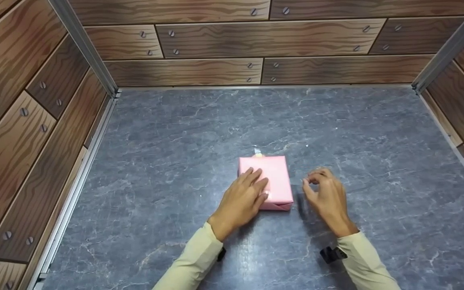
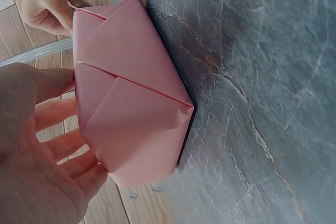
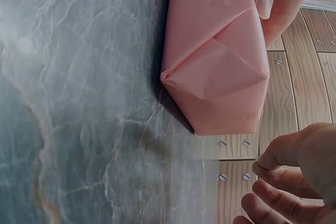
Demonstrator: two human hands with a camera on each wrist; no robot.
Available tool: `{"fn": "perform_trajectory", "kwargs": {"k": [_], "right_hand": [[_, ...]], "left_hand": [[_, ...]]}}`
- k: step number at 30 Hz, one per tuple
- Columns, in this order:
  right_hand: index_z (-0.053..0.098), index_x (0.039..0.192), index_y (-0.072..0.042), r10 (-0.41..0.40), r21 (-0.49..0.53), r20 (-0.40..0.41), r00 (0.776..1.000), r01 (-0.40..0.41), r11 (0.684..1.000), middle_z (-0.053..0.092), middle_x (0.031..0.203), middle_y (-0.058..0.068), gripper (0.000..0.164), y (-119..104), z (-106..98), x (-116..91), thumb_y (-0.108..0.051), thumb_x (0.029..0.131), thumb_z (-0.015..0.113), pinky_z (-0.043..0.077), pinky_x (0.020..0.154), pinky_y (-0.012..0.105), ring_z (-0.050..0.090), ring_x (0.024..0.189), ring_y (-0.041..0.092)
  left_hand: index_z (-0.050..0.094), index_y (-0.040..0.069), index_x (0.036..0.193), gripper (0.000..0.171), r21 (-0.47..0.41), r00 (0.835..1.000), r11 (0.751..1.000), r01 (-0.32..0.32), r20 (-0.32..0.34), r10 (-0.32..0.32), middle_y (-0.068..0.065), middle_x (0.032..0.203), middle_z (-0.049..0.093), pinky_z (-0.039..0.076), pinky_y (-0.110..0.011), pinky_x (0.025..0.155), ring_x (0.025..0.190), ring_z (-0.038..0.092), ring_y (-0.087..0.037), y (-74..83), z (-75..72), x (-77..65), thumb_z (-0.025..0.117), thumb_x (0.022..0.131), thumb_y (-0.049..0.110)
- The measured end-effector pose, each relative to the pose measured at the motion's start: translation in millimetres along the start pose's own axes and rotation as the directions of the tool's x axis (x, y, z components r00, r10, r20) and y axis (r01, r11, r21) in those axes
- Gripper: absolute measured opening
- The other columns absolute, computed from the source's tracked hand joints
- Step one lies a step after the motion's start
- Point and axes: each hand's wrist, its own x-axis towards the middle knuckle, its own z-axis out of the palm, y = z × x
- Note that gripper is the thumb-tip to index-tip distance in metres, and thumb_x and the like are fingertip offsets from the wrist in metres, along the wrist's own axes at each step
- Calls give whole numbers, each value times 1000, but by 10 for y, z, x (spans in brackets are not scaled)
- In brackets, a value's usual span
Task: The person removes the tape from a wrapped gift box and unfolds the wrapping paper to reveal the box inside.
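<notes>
A box wrapped in pink paper (image 1: 277, 181) lies on the grey marbled table, with folded paper flaps on its near end (image 2: 142, 93). My left hand (image 1: 243, 197) rests on the box's top with fingers spread and fairly straight, the thumb close to the near edge. To the right of the box and apart from it is my right hand (image 1: 328, 197), thumb and index tips pressed together. From that pinch a faint strip of clear tape (image 3: 239, 156) seems to reach toward the box. The other right fingers curl loosely.
Just behind the box a small pale yellowish item with a shiny clear end (image 1: 257, 152) peeks out, mostly hidden. Wood-patterned walls (image 1: 212, 40) enclose the table (image 1: 167, 133) at the back and both sides, with metal rails along the edges.
</notes>
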Motion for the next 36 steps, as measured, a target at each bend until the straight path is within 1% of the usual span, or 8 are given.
{"fn": "perform_trajectory", "kwargs": {"k": [6,12,17,21,24,29,33,36], "right_hand": [[73,80,3,24,-9,37,999,-23,1000,68,91,16,7,6,-4,-27,0,81,80,54,65,50,68,75,32],[73,81,2,64,-17,85,994,-62,998,68,90,15,7,11,-31,-14,-1,83,78,53,66,51,68,77,33],[74,82,2,68,-11,87,994,-67,998,67,89,15,7,-9,-40,-10,-2,83,78,53,66,52,68,77,33],[75,85,1,61,9,83,995,-62,998,67,89,15,6,-59,-41,-9,-4,84,79,53,65,49,67,77,33],[76,87,0,46,24,71,996,-48,999,68,89,14,7,-116,-44,-2,-5,84,79,53,64,48,67,77,32],[76,90,0,16,45,53,998,-19,999,68,87,13,10,-224,-60,8,-3,81,81,52,62,47,66,77,31],[76,90,-2,-16,51,55,998,14,999,68,86,12,11,-313,-66,7,-2,80,82,51,62,44,65,75,29],[77,90,-3,-57,53,72,996,53,997,68,85,9,11,-381,-59,-13,-3,80,82,52,62,42,65,75,27]], "left_hand": [[61,8,138,40,8,1000,1000,20,20,-20,-14,150,51,33,-44,119,143,41,-33,-15,9,-10,55,105,29],[60,9,139,41,21,1000,1000,18,17,-19,-13,151,50,33,-44,119,143,41,-32,-27,10,-15,54,105,30],[60,9,139,41,33,1000,999,10,7,-11,-13,151,50,33,-43,119,143,41,-32,-20,15,-13,54,105,31],[61,9,138,41,55,1000,998,6,-5,-6,-13,150,51,34,-43,118,142,43,-31,-8,24,-22,55,105,31],[62,9,136,40,84,999,996,-3,-33,6,-13,148,54,36,-43,117,140,45,-32,6,34,-33,56,104,31],[64,8,132,38,128,994,992,-16,-106,30,-14,142,58,39,-44,114,136,49,-33,24,75,-22,58,102,31],[66,8,127,36,154,987,988,-7,-157,31,-15,138,60,40,-44,113,131,52,-33,43,114,-9,61,101,31],[67,8,125,35,181,982,983,4,-187,30,-15,135,61,42,-44,111,128,54,-34,65,129,-7,63,99,32]]}}
